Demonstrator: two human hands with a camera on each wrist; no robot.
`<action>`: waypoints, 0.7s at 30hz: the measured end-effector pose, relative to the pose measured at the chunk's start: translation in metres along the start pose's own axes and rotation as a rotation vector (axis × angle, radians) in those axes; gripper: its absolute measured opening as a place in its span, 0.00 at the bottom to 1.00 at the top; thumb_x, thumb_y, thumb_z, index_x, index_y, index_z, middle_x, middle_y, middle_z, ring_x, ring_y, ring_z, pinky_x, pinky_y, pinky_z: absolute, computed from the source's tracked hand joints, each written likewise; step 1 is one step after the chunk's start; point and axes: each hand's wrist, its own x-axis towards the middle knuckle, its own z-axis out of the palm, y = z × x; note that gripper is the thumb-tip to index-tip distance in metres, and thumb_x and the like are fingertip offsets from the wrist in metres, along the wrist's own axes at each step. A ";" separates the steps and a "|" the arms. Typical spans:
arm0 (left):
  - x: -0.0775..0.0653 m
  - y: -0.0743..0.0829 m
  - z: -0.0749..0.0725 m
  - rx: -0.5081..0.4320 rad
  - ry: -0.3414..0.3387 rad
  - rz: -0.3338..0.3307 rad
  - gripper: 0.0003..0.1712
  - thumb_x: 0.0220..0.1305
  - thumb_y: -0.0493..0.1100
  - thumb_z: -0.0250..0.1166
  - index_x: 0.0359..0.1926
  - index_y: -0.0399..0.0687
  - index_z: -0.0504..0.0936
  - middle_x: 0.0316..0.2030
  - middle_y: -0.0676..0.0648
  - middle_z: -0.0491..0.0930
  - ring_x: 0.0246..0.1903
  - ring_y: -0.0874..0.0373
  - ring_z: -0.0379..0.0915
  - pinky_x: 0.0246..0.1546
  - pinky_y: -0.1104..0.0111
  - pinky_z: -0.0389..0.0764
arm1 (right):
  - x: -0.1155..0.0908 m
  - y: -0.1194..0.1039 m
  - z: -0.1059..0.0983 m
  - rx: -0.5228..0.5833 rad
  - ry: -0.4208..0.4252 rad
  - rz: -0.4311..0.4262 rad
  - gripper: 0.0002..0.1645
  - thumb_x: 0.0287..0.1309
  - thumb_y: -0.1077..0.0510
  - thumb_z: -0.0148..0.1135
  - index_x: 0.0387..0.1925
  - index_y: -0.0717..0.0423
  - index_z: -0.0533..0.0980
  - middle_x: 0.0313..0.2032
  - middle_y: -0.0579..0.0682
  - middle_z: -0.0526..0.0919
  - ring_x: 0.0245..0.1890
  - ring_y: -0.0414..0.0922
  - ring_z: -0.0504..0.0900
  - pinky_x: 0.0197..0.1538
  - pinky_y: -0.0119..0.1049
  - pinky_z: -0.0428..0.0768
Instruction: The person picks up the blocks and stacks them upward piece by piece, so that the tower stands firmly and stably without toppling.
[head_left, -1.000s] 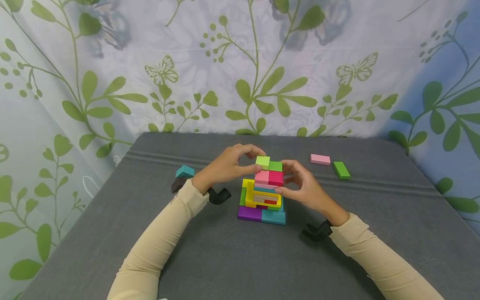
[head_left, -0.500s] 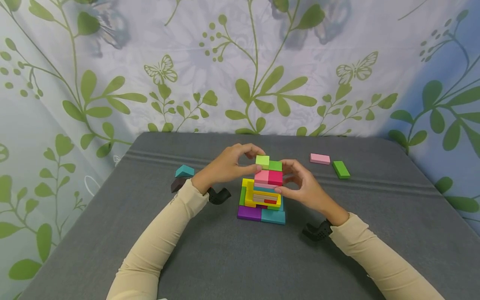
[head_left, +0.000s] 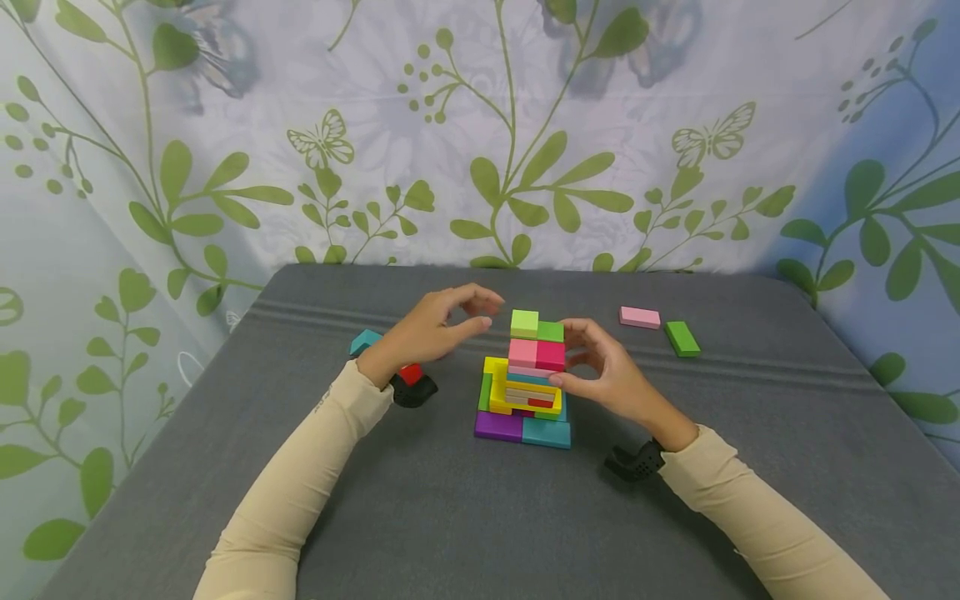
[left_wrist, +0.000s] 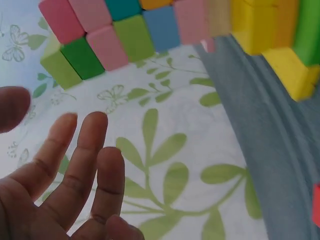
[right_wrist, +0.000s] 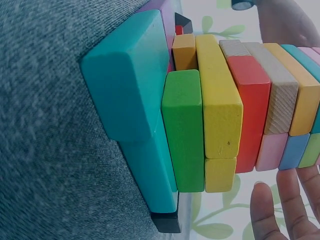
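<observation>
A tower of coloured wooden blocks [head_left: 536,357] stands mid-table on a wider base of purple [head_left: 498,426] and teal [head_left: 547,433] blocks. Topmost sits a light green block [head_left: 525,323], with a green block [head_left: 551,332] beside it. My left hand [head_left: 442,325] is left of the tower, apart from it and holding nothing; the left wrist view shows its fingers [left_wrist: 97,150] spread below the tower's upper rows. Along the tower's right side lies my right hand [head_left: 611,371], thumb near the front corner. In the right wrist view its fingertips [right_wrist: 287,180] touch the side by a blue block [right_wrist: 295,151].
At the back right lie a pink block [head_left: 640,317] and a green block [head_left: 682,339]. A teal block [head_left: 365,342] and a red block [head_left: 411,374] are partly hidden behind my left wrist. A leaf-patterned curtain [head_left: 420,167] hangs behind the grey table [head_left: 465,517].
My left hand has let go of the light green block and drawn back to the left. The block stays on top of the tower. My right hand has not moved.
</observation>
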 end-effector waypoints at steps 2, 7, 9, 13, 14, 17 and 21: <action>-0.005 -0.006 -0.003 0.015 -0.008 -0.009 0.17 0.79 0.39 0.63 0.64 0.40 0.83 0.57 0.43 0.85 0.52 0.51 0.78 0.53 0.55 0.81 | 0.000 0.000 0.000 -0.004 0.002 0.001 0.35 0.64 0.67 0.74 0.68 0.72 0.69 0.57 0.60 0.80 0.55 0.40 0.80 0.57 0.31 0.81; -0.022 -0.020 -0.012 0.041 -0.044 -0.062 0.14 0.78 0.37 0.64 0.59 0.40 0.85 0.55 0.43 0.87 0.50 0.50 0.79 0.51 0.51 0.81 | 0.000 -0.001 0.000 -0.007 0.005 -0.002 0.35 0.63 0.67 0.74 0.67 0.72 0.69 0.57 0.61 0.80 0.55 0.40 0.80 0.57 0.30 0.81; -0.028 -0.026 -0.017 0.067 -0.066 -0.099 0.14 0.78 0.37 0.64 0.59 0.40 0.86 0.54 0.42 0.87 0.51 0.49 0.79 0.53 0.48 0.81 | 0.000 -0.002 0.001 -0.008 0.004 -0.002 0.35 0.64 0.67 0.75 0.67 0.72 0.69 0.57 0.61 0.80 0.55 0.39 0.80 0.57 0.30 0.81; -0.040 -0.035 -0.028 0.128 -0.127 -0.179 0.16 0.78 0.37 0.64 0.61 0.39 0.85 0.56 0.40 0.86 0.54 0.46 0.78 0.59 0.45 0.79 | 0.000 -0.002 0.001 -0.009 0.004 0.002 0.36 0.64 0.67 0.75 0.68 0.72 0.69 0.57 0.61 0.80 0.55 0.39 0.79 0.57 0.30 0.81; -0.043 -0.038 -0.030 0.138 -0.143 -0.198 0.16 0.78 0.36 0.64 0.61 0.38 0.85 0.57 0.39 0.86 0.54 0.46 0.78 0.60 0.44 0.79 | 0.000 -0.002 0.000 -0.010 0.005 0.003 0.36 0.64 0.67 0.75 0.68 0.72 0.69 0.57 0.61 0.80 0.55 0.39 0.79 0.57 0.30 0.81; -0.050 -0.044 -0.036 0.171 -0.181 -0.229 0.16 0.77 0.34 0.63 0.60 0.37 0.85 0.56 0.39 0.86 0.54 0.44 0.79 0.60 0.43 0.79 | 0.000 -0.001 0.000 -0.010 0.006 0.008 0.36 0.64 0.67 0.74 0.68 0.72 0.69 0.57 0.60 0.80 0.55 0.39 0.79 0.57 0.30 0.81; -0.058 -0.050 -0.040 0.230 -0.212 -0.266 0.16 0.74 0.34 0.64 0.59 0.34 0.85 0.50 0.41 0.88 0.51 0.44 0.82 0.57 0.46 0.81 | 0.000 -0.001 0.001 -0.008 0.003 0.003 0.36 0.64 0.68 0.74 0.68 0.72 0.68 0.57 0.59 0.80 0.55 0.39 0.79 0.57 0.30 0.81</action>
